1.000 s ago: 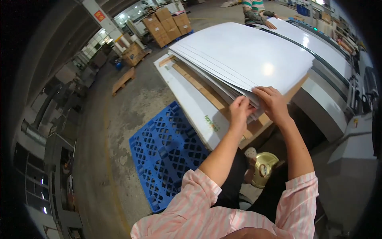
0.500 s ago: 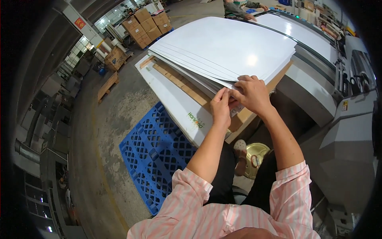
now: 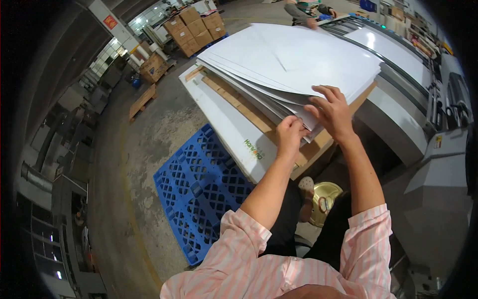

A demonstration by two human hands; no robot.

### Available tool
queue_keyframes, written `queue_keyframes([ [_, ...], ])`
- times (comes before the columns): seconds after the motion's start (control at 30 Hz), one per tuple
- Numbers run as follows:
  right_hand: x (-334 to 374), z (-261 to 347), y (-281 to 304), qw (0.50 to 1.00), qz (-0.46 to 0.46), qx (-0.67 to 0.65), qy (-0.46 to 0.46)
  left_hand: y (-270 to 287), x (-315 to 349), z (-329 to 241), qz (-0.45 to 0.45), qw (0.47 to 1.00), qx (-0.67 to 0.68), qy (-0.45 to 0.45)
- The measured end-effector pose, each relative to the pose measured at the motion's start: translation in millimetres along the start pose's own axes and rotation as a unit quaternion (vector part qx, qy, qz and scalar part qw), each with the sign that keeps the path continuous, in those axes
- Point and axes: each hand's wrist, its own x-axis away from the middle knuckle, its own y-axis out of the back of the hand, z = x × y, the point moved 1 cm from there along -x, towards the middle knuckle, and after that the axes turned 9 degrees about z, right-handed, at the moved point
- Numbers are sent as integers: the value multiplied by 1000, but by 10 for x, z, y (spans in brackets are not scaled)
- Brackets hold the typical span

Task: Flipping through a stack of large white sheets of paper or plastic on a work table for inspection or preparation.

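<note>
A stack of large white sheets [image 3: 298, 55] lies in front of me, its near corner parted into layers. My left hand [image 3: 290, 133] is closed at the near corner, pinching the edges of some lower sheets. Above it and to the right, my right hand [image 3: 332, 110] has its fingers apart and curved at the raised corner of the upper sheets. A dark gap shows between the upper and lower layers there. My right palm hides part of the corner, so exactly how its fingers meet the sheets is unclear.
Brown board [image 3: 318, 154] and a white printed slab [image 3: 239, 134] lie under the stack. A blue plastic pallet [image 3: 199, 192] is on the floor at left. A grey machine [image 3: 398, 109] stands at right. Beyond the stack is another person's arm [image 3: 298, 14]. Cartons [image 3: 191, 32] stand far back.
My hands have drawn apart, the right upward and rightward, the left slightly down. The upper sheets' corner has risen and the gap has widened. The view has shifted a little.
</note>
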Motion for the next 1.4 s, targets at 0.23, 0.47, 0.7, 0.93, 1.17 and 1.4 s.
queue_keyframes([
  [0.23,72,-42,-171,998,35,-52,-15,-118,90,-131,0,998,60,-2],
  [0.47,4,-184,-297,673,-127,-621,-382,-1,49,7,25,999,-21,10],
  [0.7,17,-31,-170,946,95,-273,-150,-151,94,-86,25,1000,-5,-1],
  [0.93,99,-87,-223,965,123,-222,-66,-62,74,-45,43,999,-9,-7],
  [1.17,146,-126,-222,992,65,-104,17,-213,125,-181,-9,998,47,38],
  [1.4,21,-131,-341,734,-96,-582,-337,-44,59,4,27,998,-50,40],
])
